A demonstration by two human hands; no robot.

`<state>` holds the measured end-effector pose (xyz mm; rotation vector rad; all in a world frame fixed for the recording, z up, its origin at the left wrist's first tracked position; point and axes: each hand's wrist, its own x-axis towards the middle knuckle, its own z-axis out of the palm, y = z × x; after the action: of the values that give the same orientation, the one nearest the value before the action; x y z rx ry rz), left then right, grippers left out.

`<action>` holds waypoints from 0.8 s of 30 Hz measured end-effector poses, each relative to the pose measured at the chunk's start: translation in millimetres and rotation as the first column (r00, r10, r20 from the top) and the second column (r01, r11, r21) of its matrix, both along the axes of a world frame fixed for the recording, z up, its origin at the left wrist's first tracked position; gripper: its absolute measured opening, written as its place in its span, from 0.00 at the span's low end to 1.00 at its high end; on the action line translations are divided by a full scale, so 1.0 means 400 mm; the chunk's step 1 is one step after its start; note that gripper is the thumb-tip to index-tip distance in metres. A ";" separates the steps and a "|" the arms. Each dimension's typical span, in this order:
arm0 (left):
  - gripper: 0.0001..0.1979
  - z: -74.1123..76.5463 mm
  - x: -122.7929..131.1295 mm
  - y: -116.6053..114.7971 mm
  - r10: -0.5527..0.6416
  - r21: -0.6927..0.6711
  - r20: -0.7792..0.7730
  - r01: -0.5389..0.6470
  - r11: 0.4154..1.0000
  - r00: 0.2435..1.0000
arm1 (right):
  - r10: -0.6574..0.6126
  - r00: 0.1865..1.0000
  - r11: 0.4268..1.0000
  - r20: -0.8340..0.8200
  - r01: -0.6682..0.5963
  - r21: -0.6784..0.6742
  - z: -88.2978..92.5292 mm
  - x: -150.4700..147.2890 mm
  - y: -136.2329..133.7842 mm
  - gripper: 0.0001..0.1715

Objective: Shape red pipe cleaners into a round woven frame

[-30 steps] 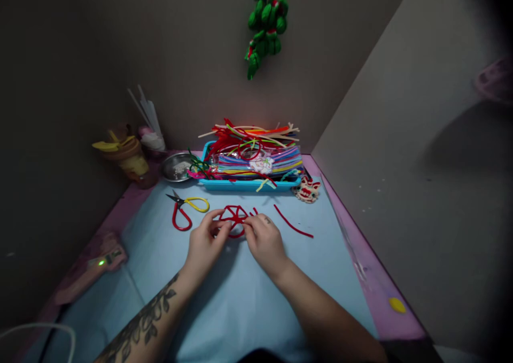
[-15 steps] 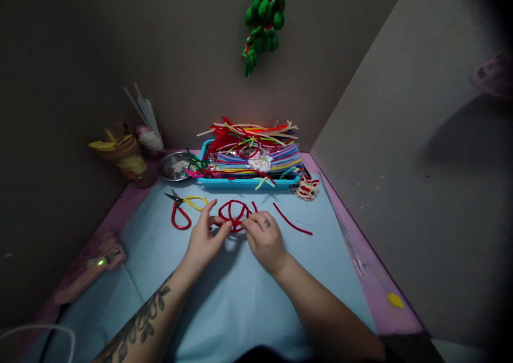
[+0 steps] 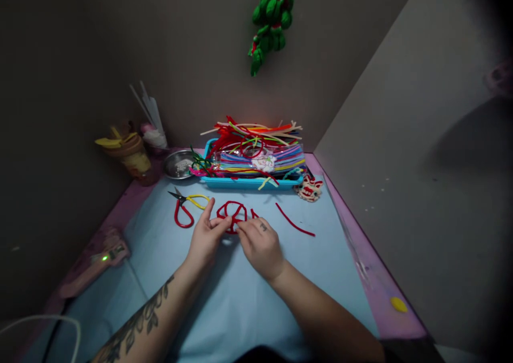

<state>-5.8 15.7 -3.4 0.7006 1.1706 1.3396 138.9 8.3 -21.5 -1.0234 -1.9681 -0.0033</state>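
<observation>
Grey walls close the scene on three sides, meeting in a corner at upper centre, and the right wall slants down along the table's pink edge (image 3: 352, 234). A blue mat (image 3: 240, 304) covers the table. Its widest bare stretch lies at lower centre between the forearms, with more free mat at centre right.

The left hand (image 3: 206, 240) and right hand (image 3: 258, 242) meet at mid-frame over a red frame (image 3: 232, 211), a round loop with spokes that lies on the mat. The left thumb and a bent finger pinch its near left rim, while the forefinger stands free. The right fingers are curled, with the tips closed on the near rim just beside the left thumb.

Scissors (image 3: 184, 209) lie just left of the hands. A loose red stem (image 3: 294, 225) lies to the right, apart from them.

Behind the frame, a blue tray (image 3: 248, 183) runs across the back edge, heaped past its rim with stems (image 3: 256, 149) of many colours. A steel dish (image 3: 178, 165) touches its left end and holds something pale. A cup (image 3: 130, 160) at upper left holds yellow pieces. A small red-and-white figure (image 3: 309, 189) sits at the tray's right end.

A pink device (image 3: 96, 261) with a green light sits on the left edge, and a yellow bit (image 3: 398, 304) on the right edge. A green ornament (image 3: 270, 23) hangs at top centre.
</observation>
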 end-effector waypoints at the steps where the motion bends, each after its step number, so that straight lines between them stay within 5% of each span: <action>1: 0.55 -0.004 0.001 0.001 0.005 -0.011 0.033 -0.004 1.000 0.999 | 0.000 1.000 1.000 -0.002 0.000 -0.001 -0.004 -0.003 -0.001 0.09; 9: 0.54 -0.014 0.002 0.005 0.024 -0.102 0.231 0.000 0.995 0.973 | 0.019 1.000 1.000 0.011 -0.019 -0.009 -0.020 -0.013 -0.001 0.13; 24: 0.34 -0.010 -0.003 0.014 0.020 -0.224 0.196 0.025 0.974 0.980 | -0.080 0.991 0.995 0.109 0.072 0.074 -0.007 -0.007 0.003 0.13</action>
<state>-6.9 21.2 -7.6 0.3950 1.1381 1.2200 136.1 9.6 -24.2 -1.0712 -2.0140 -0.1744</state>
